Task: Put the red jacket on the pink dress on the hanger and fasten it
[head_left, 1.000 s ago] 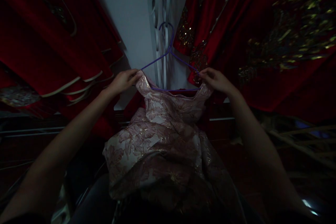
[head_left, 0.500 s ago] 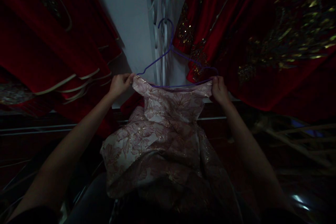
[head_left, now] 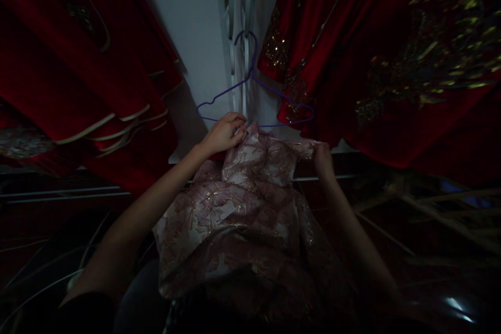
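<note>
A pink dress point(head_left: 242, 219) with a gold floral pattern hangs down in front of me, its top edge bunched just under a purple wire hanger point(head_left: 250, 94). My left hand point(head_left: 225, 133) is closed on the fabric at the top left of the dress, right below the hanger's bottom bar. My right hand point(head_left: 323, 159) grips the dress's right shoulder, lower than the hanger's right end. The hanger's hook point(head_left: 246, 42) sits on a white fitting against the pale wall. Both ends of the hanger stand bare of cloth.
Red garments with cream trim point(head_left: 78, 78) hang close on the left. Red gowns with gold embroidery point(head_left: 391, 62) fill the right. A pale wall point(head_left: 191, 15) shows between them. Dark rails point(head_left: 58, 190) run low on the left, thin pale rods point(head_left: 442, 219) on the right.
The dress's shoulders have come off the hanger's ends. My left hand moved inward and right, my right hand dropped down, and the top of the dress is now gathered below the bar.
</note>
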{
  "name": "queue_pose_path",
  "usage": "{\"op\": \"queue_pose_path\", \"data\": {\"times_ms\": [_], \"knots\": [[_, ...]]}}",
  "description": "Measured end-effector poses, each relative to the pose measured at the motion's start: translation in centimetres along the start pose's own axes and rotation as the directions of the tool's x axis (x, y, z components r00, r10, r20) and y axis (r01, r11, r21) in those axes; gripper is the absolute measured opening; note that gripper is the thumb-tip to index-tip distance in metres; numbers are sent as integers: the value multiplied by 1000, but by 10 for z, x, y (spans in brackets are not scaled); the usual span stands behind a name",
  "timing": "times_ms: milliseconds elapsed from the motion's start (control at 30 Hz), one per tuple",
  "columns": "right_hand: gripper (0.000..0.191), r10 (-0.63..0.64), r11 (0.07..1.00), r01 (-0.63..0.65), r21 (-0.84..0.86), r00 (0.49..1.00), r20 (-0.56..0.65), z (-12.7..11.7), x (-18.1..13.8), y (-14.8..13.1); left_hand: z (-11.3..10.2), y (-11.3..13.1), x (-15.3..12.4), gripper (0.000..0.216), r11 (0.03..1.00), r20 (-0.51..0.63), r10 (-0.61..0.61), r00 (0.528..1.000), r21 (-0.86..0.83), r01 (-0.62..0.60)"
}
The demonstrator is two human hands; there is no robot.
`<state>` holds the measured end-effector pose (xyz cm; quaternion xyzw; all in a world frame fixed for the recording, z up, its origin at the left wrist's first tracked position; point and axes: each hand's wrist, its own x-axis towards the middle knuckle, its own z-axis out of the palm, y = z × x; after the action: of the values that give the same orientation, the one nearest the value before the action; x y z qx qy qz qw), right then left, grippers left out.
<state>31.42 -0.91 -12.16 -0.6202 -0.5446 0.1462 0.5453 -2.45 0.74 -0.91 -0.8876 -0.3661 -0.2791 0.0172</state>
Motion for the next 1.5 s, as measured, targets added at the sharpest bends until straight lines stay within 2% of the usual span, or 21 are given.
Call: {"op": "queue_pose_path", "data": {"times_ms": [67, 167, 233, 300, 433, 667, 867, 1067, 1133, 1300, 1400, 1500], "knots": [[27, -11, 1000, 11, -7, 1000, -28, -4, -5, -14, 15, 6, 13, 28, 999, 34, 34, 999, -25, -33], [27, -166, 981, 162, -105, 986, -29, -10, -12, -33, 41, 12, 15, 25, 1000, 131, 21, 991, -4, -21], [29, -250, 955, 242, -173, 968, -29, -13, -15, -42, 54, 19, 6, 23, 999, 130, -2, 992, 37, -3], [32, -248, 955, 237, -176, 968, -44, -16, -16, -47, 58, 27, -7, 22, 998, 79, -13, 997, 61, 9], [36, -186, 980, 175, -100, 975, -124, -22, -15, -50, 46, 42, -31, 25, 998, 33, -1, 999, 56, -1], [36, -234, 972, 219, -90, 942, -239, -32, -10, -53, 21, 55, -50, 26, 999, 15, -5, 1000, 46, 4], [38, -281, 958, 260, -121, 933, -224, -34, -15, -63, 19, 54, -53, 25, 995, 29, -6, 1000, 98, 3], [41, -318, 948, 293, -124, 890, -326, -29, -8, -73, 22, 50, -49, 25, 999, 25, 2, 1000, 34, -3], [40, -366, 931, 345, -121, 881, -300, -24, 3, -79, 22, 48, -46, 26, 1000, 13, 4, 1000, -18, -3], [37, -489, 866, 466, -180, 865, -111, -5, 30, -116, 25, 45, -38, 28, 987, -34, -50, 998, -153, 44], [38, -519, 842, 512, -169, 855, 2, 12, 33, -137, 29, 48, -33, 32, 968, -50, -101, 994, -235, 87], [41, -509, 850, 510, -135, 860, 43, 24, 30, -145, 31, 49, -26, 31, 957, -80, -140, 987, -266, 114]]}}
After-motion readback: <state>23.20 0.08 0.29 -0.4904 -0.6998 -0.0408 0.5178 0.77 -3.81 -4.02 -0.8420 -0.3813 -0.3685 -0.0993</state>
